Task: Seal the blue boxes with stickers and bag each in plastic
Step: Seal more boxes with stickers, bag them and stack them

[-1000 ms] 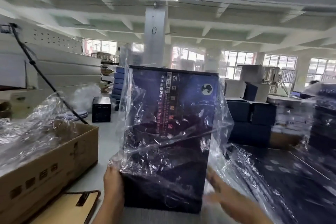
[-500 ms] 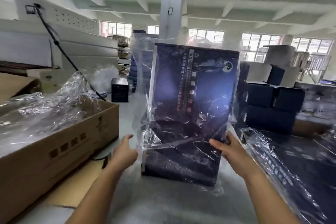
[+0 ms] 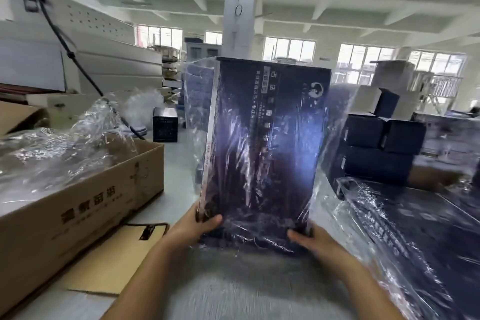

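The blue box [image 3: 262, 138] is printed card with a dark, faintly sheened face. The plastic bag [image 3: 197, 101] round it is thin clear film, crinkled and glossy, catching white glints. At the left edge of the surface [image 3: 233, 293], which looks grey and matt though blurred, the carton [image 3: 78, 202] is matt brown corrugated cardboard heaped with shiny clear film [image 3: 57, 148]. Toward the right edge, bagged boxes [image 3: 405, 228] gleam under wrinkled plastic.
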